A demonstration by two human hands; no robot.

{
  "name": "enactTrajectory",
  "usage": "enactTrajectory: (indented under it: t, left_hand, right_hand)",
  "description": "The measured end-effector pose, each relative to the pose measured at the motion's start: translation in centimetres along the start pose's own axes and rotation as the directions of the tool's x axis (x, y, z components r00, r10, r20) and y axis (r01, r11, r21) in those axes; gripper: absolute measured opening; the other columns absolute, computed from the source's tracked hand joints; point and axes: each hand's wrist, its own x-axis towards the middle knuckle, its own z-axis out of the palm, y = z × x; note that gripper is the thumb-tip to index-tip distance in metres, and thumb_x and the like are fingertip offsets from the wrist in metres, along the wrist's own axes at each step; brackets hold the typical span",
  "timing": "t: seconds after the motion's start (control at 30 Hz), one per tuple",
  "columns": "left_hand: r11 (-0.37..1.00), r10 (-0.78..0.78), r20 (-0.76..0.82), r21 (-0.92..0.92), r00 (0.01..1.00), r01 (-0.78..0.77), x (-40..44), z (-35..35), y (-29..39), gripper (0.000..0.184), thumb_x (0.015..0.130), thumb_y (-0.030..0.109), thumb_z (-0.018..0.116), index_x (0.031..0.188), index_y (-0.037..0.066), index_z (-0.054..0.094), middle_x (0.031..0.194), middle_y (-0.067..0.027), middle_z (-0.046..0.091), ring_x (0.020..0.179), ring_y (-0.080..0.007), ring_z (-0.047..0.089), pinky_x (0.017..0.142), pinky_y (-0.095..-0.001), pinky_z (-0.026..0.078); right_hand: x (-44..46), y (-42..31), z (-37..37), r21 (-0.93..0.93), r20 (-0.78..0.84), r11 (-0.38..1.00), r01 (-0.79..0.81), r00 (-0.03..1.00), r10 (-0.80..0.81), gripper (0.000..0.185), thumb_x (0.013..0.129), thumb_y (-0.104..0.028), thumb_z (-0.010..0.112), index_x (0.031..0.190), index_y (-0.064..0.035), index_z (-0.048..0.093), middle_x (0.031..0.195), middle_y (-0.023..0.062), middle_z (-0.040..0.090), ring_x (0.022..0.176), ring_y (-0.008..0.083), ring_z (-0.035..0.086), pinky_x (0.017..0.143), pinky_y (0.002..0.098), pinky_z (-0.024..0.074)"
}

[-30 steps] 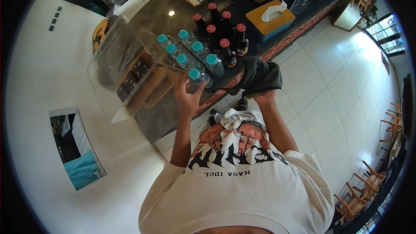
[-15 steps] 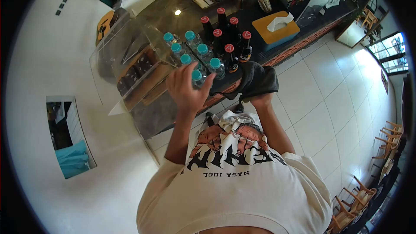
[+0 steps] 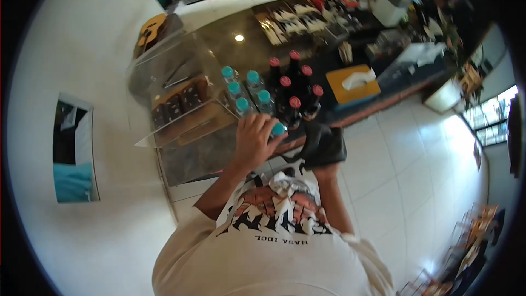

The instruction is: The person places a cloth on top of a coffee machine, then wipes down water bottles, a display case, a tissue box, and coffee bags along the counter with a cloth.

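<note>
Several clear bottles with teal caps [image 3: 234, 87] stand in rows on the dark counter. My left hand [image 3: 253, 141] is at the near end of these rows, its thumb and fingers round a teal-capped bottle [image 3: 278, 130]. Its fingers hide part of the bottle. Just beyond, to the right, several dark bottles with red caps [image 3: 285, 81] stand upright in a group. My right hand [image 3: 327, 171] is in front of the counter edge, closed on a dark cloth [image 3: 323, 147] that hangs over it and covers most of its fingers.
A clear display case [image 3: 181, 85] sits on the counter at left. Right of the bottles is a yellow-topped tissue box [image 3: 342, 93]. Farther back lies a cutlery tray [image 3: 268, 30]. A guitar [image 3: 152, 30] leans at the wall. Wooden chairs [image 3: 474, 225] stand at lower right.
My left hand, open over the nearest bottles half a second ago, has moved right and closed on a teal-capped bottle. The view has shifted; my right hand keeps the cloth.
</note>
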Motion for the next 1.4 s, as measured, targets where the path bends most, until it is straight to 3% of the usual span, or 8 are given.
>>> enactTrajectory:
  t: [0.07,0.13,0.2,0.67,0.97,1.2,1.33,1.4]
  left_hand:
    - [0.998,-0.059,-0.050,0.027,0.997,0.060,0.1,-1.5,0.5,0.037,0.077,0.037,0.076,0.099,0.009,0.065,0.097,-0.0057,0.056,0.094,-0.0260,0.053,0.079,-0.0412,0.040]
    - [0.998,-0.055,-0.073,-0.011,0.996,0.054,-0.2,-3.5,1.0,0.038,0.080,0.039,0.071,0.102,0.009,0.061,0.100,-0.0042,0.055,0.096,-0.0229,0.052,0.078,-0.0381,0.038]
    - [0.994,-0.107,-0.085,-0.011,0.991,0.107,-0.7,-4.7,1.4,0.038,0.079,0.039,0.073,0.102,0.010,0.062,0.100,-0.0047,0.056,0.096,-0.0240,0.053,0.078,-0.0394,0.039]
    - [0.920,-0.165,-0.078,-0.370,0.983,0.125,-7.5,-10.1,1.7,0.035,0.082,0.031,0.074,0.102,0.006,0.061,0.098,-0.0066,0.059,0.083,-0.0245,0.060,0.065,-0.0354,0.048]
    - [0.787,-0.426,-0.122,-0.539,0.896,0.301,-16.6,-15.1,-4.8,0.028,0.084,0.023,0.073,0.100,0.003,0.061,0.097,-0.0094,0.061,0.085,-0.0238,0.063,0.069,-0.0351,0.051]
    - [-0.292,-0.615,0.231,-0.955,0.754,0.054,-25.7,-22.0,-16.8,0.034,0.089,0.012,0.068,0.101,0.010,0.037,0.088,-0.0086,0.064,0.088,-0.0178,0.064,0.080,-0.0359,0.049]
    - [-0.092,-0.743,0.195,-0.977,0.640,0.192,-28.2,-27.1,-20.7,0.017,0.090,0.005,0.063,0.096,0.006,0.047,0.078,-0.0082,0.062,0.069,-0.0161,0.064,0.066,-0.0292,0.051]
    - [0.004,-0.967,0.029,-0.992,0.252,0.126,-30.2,-28.1,-23.5,0.010,0.091,0.005,0.061,0.093,0.003,0.051,0.072,-0.0080,0.061,0.068,-0.0160,0.062,0.067,-0.0292,0.051]
  right_hand:
    - [-2.0,1.0,6.0,-0.918,0.333,-0.306,0.250,0.907,-0.259,0.040,0.094,-0.035,0.056,0.122,-0.0062,0.055,0.114,0.0102,0.063,0.110,0.0234,0.059,0.097,0.0382,0.0455]
    - [-3.7,3.3,8.7,-0.876,0.160,0.417,0.242,0.962,-0.224,0.041,0.088,-0.028,0.064,0.119,-0.0038,0.054,0.112,0.0113,0.061,0.103,0.0223,0.060,0.092,0.0365,0.0464]
    - [-1.9,0.1,11.2,-0.849,0.098,-0.445,0.285,0.912,0.398,0.049,0.085,-0.027,0.067,0.123,-0.0001,0.051,0.112,0.0128,0.060,0.100,0.0238,0.059,0.089,0.0373,0.0462]
    - [-6.4,7.9,-2.6,-0.927,0.333,0.033,0.373,0.783,0.525,0.059,0.081,-0.018,0.072,0.129,-0.0014,0.043,0.121,0.0165,0.051,0.111,0.0280,0.054,0.090,0.0380,0.0443]
    - [-6.1,17.7,1.3,-0.907,-0.376,-0.216,-0.361,0.464,0.802,0.071,0.070,-0.014,0.079,0.131,-0.0017,0.044,0.123,0.0115,0.054,0.111,0.0224,0.056,0.092,0.0350,0.0454]
    - [-4.0,37.7,4.8,-0.666,-0.021,0.142,-0.732,0.209,0.978,0.087,0.059,-0.006,0.080,0.136,-0.0049,0.039,0.121,0.0078,0.056,0.113,0.0193,0.056,0.097,0.0337,0.0448]
    - [-6.7,43.8,5.6,-0.781,-0.265,-0.117,-0.614,0.155,0.952,0.077,0.062,-0.010,0.081,0.130,-0.0035,0.045,0.123,0.0092,0.057,0.110,0.0185,0.058,0.093,0.0308,0.0460]
    - [-7.2,50.1,10.9,-0.813,-0.371,-0.190,-0.551,0.237,0.898,0.064,0.066,-0.015,0.081,0.121,-0.0012,0.052,0.112,0.0091,0.063,0.101,0.0165,0.061,0.088,0.0318,0.0486]
